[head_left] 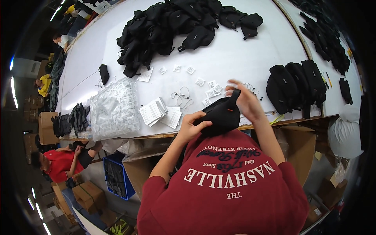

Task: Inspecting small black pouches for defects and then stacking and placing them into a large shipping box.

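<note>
A small black fabric pouch [220,118] with a red tab and a strap loop is held against my front at the table's near edge. My left hand [194,126] grips its left side, thumb on the outside and fingers curled over the rim. Beside the loop, my right hand [247,102] is raised with its fingers apart and slightly blurred; I see nothing in it. Just beyond the pouch lie several small white packets [213,88]. To its left are a stack of printed paper cards [153,112] and some thin dark cords [181,96].
A big heap of black pouches [156,35] covers the far table. A row of filled black pouches [293,84] stands at right. On the left are a clear bag of white packets [115,109] and black straps [74,119]. A person in red [62,162] sits beyond a blue crate [117,176].
</note>
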Motion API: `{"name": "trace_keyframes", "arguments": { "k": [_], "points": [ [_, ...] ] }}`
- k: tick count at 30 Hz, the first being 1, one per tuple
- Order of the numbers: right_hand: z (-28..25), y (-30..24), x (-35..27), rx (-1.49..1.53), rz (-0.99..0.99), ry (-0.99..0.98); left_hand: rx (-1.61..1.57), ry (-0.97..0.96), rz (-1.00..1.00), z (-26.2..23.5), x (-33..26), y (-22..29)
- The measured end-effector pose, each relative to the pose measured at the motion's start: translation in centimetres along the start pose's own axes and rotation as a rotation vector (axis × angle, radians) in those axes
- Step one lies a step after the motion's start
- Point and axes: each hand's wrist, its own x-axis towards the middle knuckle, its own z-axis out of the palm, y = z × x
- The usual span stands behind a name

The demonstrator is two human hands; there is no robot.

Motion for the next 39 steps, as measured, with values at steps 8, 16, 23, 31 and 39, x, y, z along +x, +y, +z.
{"name": "trace_keyframes", "arguments": {
  "k": [8, 16, 23, 31, 39],
  "points": [
    [-0.1, 3.6, -2.5, -0.364, 0.300, 0.251, -0.249, -0.097, -0.152, -2.0, -0.8, 1.0],
    [-1.1, -7.2, -6.2, -1.034, 0.568, -0.553, -0.164, -0.264, -0.318, -5.4, -3.6, 3.4],
    [1.0, -10.8, -7.7, -1.173, 0.221, -0.076, 0.389, -0.015, -0.199, -4.7, -2.4, 6.2],
    [-1.7, -7.5, -3.9, -0.073, -0.384, 0.407, 0.316, -0.320, -0.147, -1.4, -3.3, 8.3],
    [4.7, 1.2, -0.5, 0.257, 0.192, 0.268, 0.306, -0.318, -0.183, -1.0, -3.8, 9.0]
  ]
}}
